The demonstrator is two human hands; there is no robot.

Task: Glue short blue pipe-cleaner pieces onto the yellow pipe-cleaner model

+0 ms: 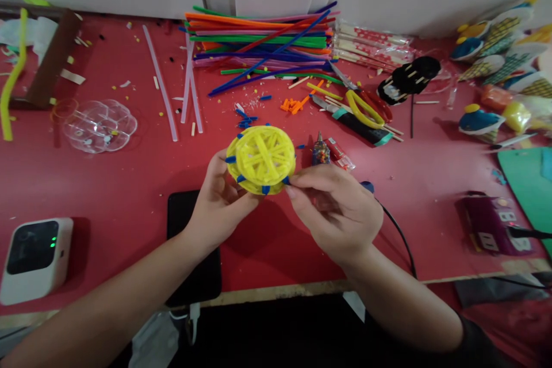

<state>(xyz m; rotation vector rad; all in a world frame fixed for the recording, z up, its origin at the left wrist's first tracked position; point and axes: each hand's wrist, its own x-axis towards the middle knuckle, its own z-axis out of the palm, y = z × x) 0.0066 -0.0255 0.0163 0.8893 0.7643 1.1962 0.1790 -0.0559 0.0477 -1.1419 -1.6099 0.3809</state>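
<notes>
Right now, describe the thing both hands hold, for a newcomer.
Mid-front over the red table, left hand and right hand hold a round yellow woven wheel. Unlike the loose coloured stems behind, it is latticed, ringed with short blue stubs.

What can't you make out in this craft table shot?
Head view, yellow woven piece: its back is hidden by the left hand.
Head view, right hand: whether its fingers pinch a blue stub, too small.
Head view, black slab: partly under the left forearm.
Head view, toys: blurred, cut by the right edge.
</notes>
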